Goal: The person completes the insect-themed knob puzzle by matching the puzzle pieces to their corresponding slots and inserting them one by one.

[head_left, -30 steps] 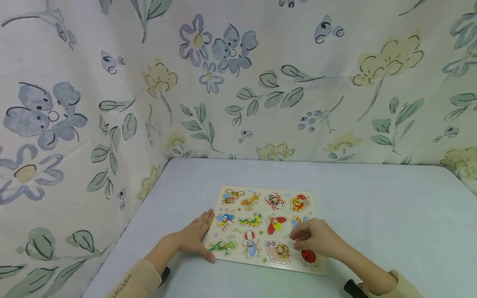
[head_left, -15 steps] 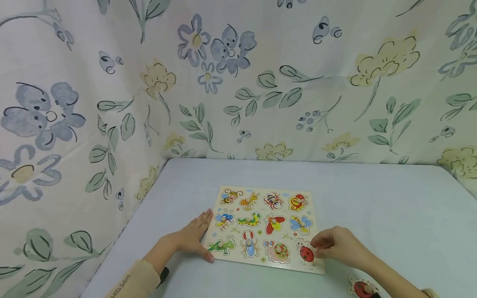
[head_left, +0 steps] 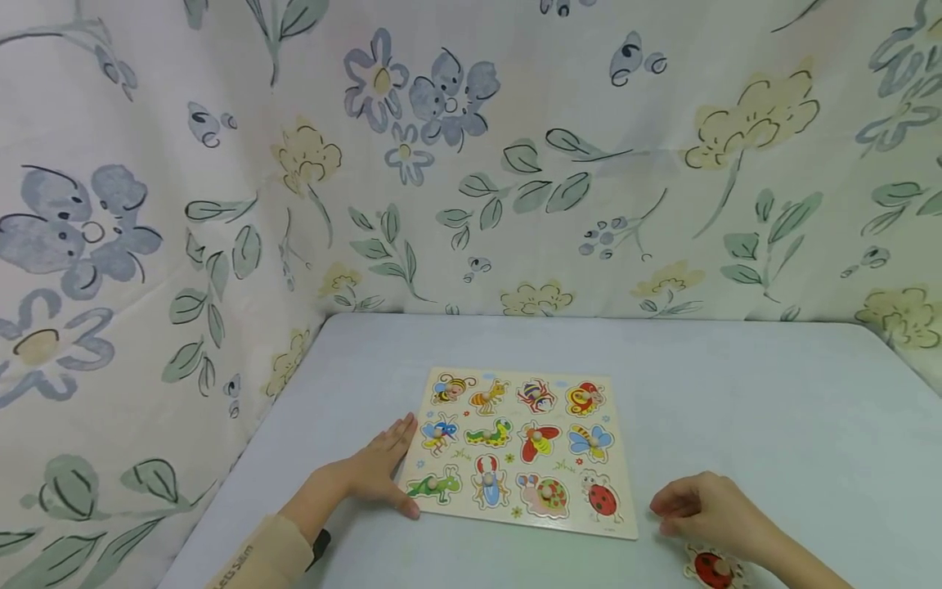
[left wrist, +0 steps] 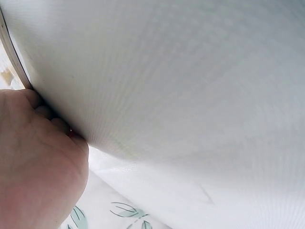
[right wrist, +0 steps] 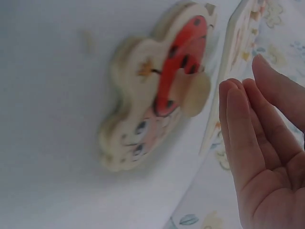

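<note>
A wooden peg puzzle board (head_left: 508, 514) with rows of insect pieces lies on the table. My left hand (head_left: 375, 470) rests at its left edge, fingers and thumb spread; in the left wrist view that hand (left wrist: 43, 157) touches the board's edge. At the board's lower right, a printed ladybug (head_left: 602, 497) shows without a knob. My right hand (head_left: 710, 511) hovers right of the board, holding nothing; in the right wrist view its fingers (right wrist: 245, 138) are loosely bent with the thumb apart. Beneath and beside it lies a ladybug puzzle piece (right wrist: 183, 62) with a wooden knob, partly hidden in the head view.
The white table (head_left: 765, 409) reaches back to a floral curtain (head_left: 515, 164), which also hangs along the left side. A dark strap (head_left: 320, 550) shows at the left wrist by the beige sleeve (head_left: 268, 556).
My right hand has moved from over the board's lower right corner to the right, toward the loose ladybug piece. The left hand stays at the board's edge.
</note>
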`<state>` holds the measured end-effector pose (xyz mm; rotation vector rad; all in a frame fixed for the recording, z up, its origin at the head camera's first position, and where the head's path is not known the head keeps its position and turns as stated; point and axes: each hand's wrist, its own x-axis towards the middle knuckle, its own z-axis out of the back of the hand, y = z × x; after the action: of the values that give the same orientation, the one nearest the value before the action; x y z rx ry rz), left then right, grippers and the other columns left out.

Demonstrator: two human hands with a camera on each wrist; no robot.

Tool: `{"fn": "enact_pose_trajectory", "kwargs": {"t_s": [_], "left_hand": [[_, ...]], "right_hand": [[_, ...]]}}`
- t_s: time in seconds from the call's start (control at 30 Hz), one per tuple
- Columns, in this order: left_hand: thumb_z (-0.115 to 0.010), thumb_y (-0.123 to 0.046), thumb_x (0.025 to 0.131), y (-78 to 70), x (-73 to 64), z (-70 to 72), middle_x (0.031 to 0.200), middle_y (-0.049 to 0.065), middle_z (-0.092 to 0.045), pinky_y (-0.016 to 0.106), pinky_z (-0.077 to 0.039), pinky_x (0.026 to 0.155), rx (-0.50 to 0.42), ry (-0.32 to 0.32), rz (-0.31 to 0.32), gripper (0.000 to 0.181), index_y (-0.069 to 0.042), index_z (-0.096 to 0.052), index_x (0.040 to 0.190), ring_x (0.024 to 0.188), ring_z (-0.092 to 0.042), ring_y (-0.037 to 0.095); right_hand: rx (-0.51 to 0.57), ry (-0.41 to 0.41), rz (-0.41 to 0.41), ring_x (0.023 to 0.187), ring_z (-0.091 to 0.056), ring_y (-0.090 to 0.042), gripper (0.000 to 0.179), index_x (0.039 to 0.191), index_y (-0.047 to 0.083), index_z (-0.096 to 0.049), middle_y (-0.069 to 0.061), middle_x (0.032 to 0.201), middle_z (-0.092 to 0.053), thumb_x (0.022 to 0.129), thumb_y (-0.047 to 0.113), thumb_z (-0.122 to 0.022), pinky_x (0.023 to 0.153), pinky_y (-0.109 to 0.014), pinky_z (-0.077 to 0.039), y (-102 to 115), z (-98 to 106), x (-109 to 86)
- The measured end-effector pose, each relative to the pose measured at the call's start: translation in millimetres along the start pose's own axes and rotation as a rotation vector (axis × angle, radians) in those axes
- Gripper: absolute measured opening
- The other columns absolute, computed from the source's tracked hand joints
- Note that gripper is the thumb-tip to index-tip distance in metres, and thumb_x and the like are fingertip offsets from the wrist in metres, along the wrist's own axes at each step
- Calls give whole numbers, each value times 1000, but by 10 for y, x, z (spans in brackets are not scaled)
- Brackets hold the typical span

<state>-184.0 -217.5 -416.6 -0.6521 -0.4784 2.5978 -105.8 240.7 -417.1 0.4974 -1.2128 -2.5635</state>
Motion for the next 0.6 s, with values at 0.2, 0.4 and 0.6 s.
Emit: {"fn": "enact_pose_trajectory", "kwargs": {"t_s": [0.2, 0.4, 0.6], "left_hand": [[-87, -48, 65, 0, -3, 5, 160, 23, -1, 50, -10, 119, -10, -1, -5, 132, 8, -5, 152, 147, -3, 37], [-86, -49, 65, 11, 7, -3, 160, 23, -1, 51, -10, 119, -11, 0, -12, 132, 8, -5, 152, 147, -2, 37], [-86, -50, 65, 17, 12, -7, 161, 22, -1, 51, -10, 119, 0, 0, -7, 132, 8, -4, 152, 147, -3, 37]], "right_hand": [[13, 11, 2, 70, -62, -3, 14, 91, -1, -71, -3, 85, -71, 79, 5, -77, 61, -21, -55, -98, 3, -78], [0, -6, -25, 70, -62, -3, 16, 90, 1, -71, -2, 85, -71, 79, 9, -78, 61, -21, -55, -176, 15, -160], [51, -3, -66, 65, -60, -5, 15, 90, 0, -70, -3, 82, -70, 82, 11, -76, 57, -23, -54, -245, 48, -266]]}}
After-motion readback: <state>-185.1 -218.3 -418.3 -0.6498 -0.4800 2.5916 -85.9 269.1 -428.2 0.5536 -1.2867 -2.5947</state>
